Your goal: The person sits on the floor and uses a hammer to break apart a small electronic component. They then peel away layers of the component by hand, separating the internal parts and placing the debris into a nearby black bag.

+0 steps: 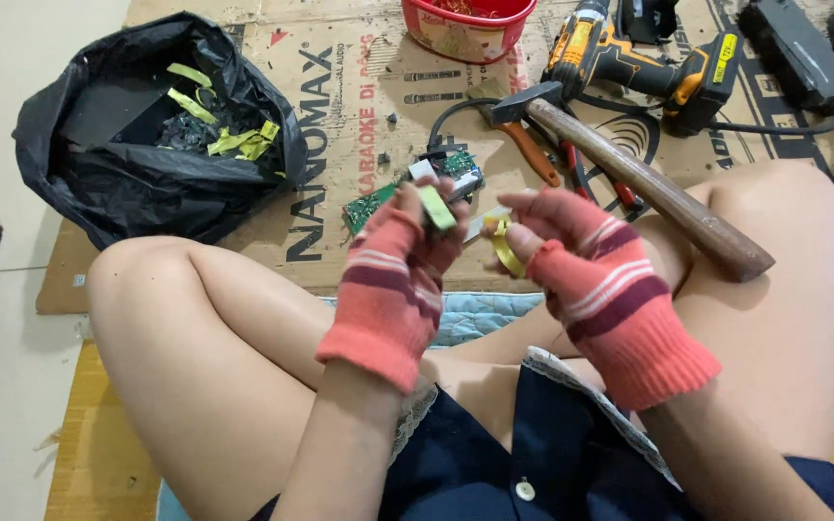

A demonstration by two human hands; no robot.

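2 hands, both in striped fingerless gloves: left hand [393, 280], right hand [596, 275]. 1 hammer [649, 188]. 1 drill [629, 60]. 1 red tub [465, 29]. 1 black bag [152, 125] w/ several yellow-green strips inside, exact no. unclear. 1 circuit board [371, 205]. 1 pair of orange-handled pliers [533, 152]. 1 cardboard sheet [340, 145].

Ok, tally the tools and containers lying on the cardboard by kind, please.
Hammer: 1
Drill: 1
Pliers: 1
Black bag: 1
Red tub: 1
Total: 5
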